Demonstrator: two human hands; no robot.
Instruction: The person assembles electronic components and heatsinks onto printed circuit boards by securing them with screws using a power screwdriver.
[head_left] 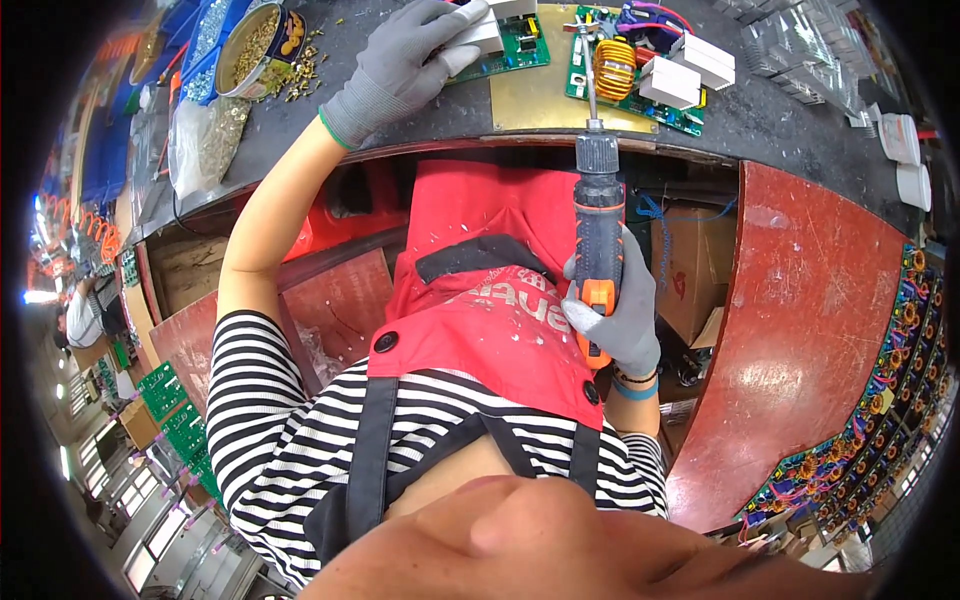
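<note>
My left hand [392,75], in a grey glove, curls its fingers round a white block [480,38] on a green circuit board [527,42] at the top edge. My right hand [628,315], also gloved, is closed round the orange-and-black grip of a power screwdriver [598,225]. Its long metal bit points away from me, reaching over a second circuit board [640,103]. That board carries a copper-wound coil [614,68], white blocks [672,82] and purple and red wires. Whether the bit's tip touches anything is hard to see.
A brass-coloured plate [520,105] lies under the boards at the bench edge. Left stand a tub of small screws [250,55], a plastic bag [205,145] and blue bins. Metal heatsinks [800,50] are piled at right. A red panel [800,330] and rows of wired boards [860,430] are beyond.
</note>
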